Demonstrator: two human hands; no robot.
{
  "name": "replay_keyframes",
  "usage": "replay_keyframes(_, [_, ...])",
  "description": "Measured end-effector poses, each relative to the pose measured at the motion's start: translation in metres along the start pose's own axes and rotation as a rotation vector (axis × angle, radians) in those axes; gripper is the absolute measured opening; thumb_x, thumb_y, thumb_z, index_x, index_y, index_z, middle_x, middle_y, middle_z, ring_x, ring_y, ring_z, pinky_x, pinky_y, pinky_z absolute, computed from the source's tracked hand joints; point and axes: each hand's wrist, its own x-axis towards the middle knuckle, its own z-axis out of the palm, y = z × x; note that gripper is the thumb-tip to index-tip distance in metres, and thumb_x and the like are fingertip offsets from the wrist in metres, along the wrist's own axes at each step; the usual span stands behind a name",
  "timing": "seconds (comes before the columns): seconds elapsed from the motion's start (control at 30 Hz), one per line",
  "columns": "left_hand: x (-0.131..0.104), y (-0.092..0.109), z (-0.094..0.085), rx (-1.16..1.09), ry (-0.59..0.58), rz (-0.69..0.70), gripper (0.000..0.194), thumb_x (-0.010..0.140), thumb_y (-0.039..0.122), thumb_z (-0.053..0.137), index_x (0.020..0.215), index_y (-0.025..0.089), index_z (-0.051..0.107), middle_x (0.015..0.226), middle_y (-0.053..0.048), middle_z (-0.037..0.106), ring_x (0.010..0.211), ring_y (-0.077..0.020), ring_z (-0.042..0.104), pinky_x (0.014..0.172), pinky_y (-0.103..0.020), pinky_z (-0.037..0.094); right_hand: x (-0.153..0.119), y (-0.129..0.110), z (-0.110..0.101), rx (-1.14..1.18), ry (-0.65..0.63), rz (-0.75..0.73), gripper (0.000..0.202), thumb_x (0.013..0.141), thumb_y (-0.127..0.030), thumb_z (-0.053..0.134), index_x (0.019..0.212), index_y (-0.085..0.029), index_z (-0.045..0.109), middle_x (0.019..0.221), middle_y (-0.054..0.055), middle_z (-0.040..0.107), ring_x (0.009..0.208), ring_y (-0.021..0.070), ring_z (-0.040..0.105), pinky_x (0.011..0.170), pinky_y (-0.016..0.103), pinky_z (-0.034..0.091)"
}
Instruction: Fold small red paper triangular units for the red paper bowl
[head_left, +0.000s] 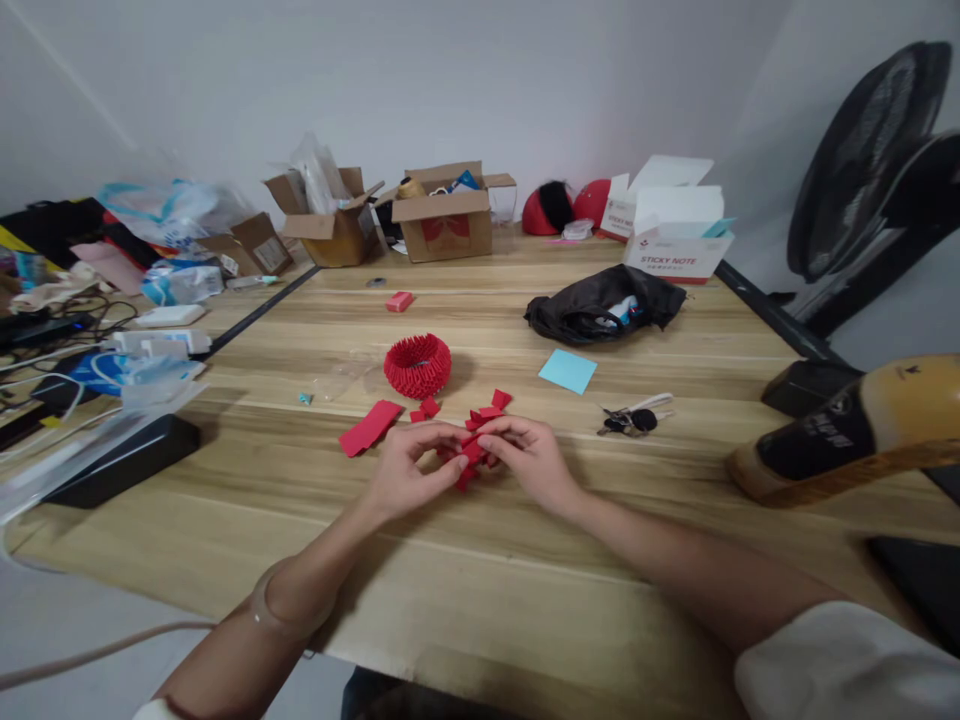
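My left hand point(409, 468) and my right hand point(529, 455) meet over the wooden table point(480, 590), both pinching a small folded red paper piece point(471, 458) between the fingertips. Just beyond the hands lie several loose folded red pieces point(487, 408) and a flat red paper strip point(370, 427). Farther back stands a red ring of interlocked paper pieces point(418, 365).
A blue sticky note point(568, 370), keys point(634, 418) and a black bag point(604, 303) lie to the right. Cardboard boxes point(442, 220) and a sticky-note box point(675, 235) line the back. Cables and a black device point(124, 460) crowd the left; a fan point(870, 170) stands right.
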Motion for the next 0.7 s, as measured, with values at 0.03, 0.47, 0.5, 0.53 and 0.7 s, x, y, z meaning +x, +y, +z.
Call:
replay_keyframes(0.03, [0.0, 0.0, 0.0, 0.0, 0.008, -0.001, 0.016, 0.075, 0.022, 0.067, 0.087, 0.012, 0.073, 0.086, -0.012, 0.075, 0.072, -0.0176, 0.068, 0.064, -0.026, 0.056, 0.0, 0.0, 0.0, -0.001, 0.0, -0.01, 0.013, 0.073, -0.029, 0.074, 0.082, -0.019, 0.07, 0.077, 0.002, 0.071, 0.06, 0.0112, 0.061, 0.056, 0.023, 0.049])
replay_keyframes(0.47, [0.001, -0.001, -0.004, 0.177, 0.06, 0.117, 0.012, 0.076, 0.022, 0.07, 0.084, 0.014, 0.073, 0.082, -0.008, 0.075, 0.069, -0.0153, 0.068, 0.066, -0.026, 0.054, -0.003, 0.0, 0.0, -0.111, -0.059, -0.202, 0.015, 0.076, -0.025, 0.072, 0.091, -0.021, 0.072, 0.091, 0.005, 0.068, 0.079, 0.015, 0.065, 0.072, 0.029, 0.055])
replay_keyframes(0.5, [0.001, -0.001, -0.005, 0.201, 0.058, 0.14, 0.012, 0.075, 0.022, 0.071, 0.084, 0.014, 0.072, 0.081, -0.008, 0.075, 0.068, -0.0147, 0.068, 0.066, -0.025, 0.054, -0.002, 0.001, 0.0, -0.113, -0.059, -0.206, 0.013, 0.076, -0.025, 0.072, 0.089, -0.021, 0.072, 0.093, 0.006, 0.068, 0.082, 0.0155, 0.065, 0.073, 0.029, 0.055])
replay_keyframes(0.53, [0.001, -0.001, -0.005, 0.218, 0.054, 0.154, 0.013, 0.074, 0.022, 0.073, 0.084, 0.014, 0.072, 0.081, -0.007, 0.075, 0.067, -0.0143, 0.067, 0.066, -0.025, 0.054, -0.002, 0.001, -0.001, -0.116, -0.063, -0.211, 0.011, 0.076, -0.024, 0.072, 0.086, -0.021, 0.072, 0.094, 0.006, 0.068, 0.086, 0.0162, 0.065, 0.074, 0.029, 0.055])
replay_keyframes(0.7, [0.003, 0.003, -0.009, 0.183, -0.013, 0.097, 0.015, 0.076, 0.029, 0.072, 0.083, 0.016, 0.073, 0.078, -0.005, 0.075, 0.067, -0.0141, 0.066, 0.066, -0.024, 0.052, -0.003, -0.001, 0.0, -0.112, -0.138, -0.19, 0.005, 0.078, -0.025, 0.07, 0.079, -0.02, 0.068, 0.089, 0.004, 0.066, 0.08, 0.0152, 0.064, 0.071, 0.029, 0.054])
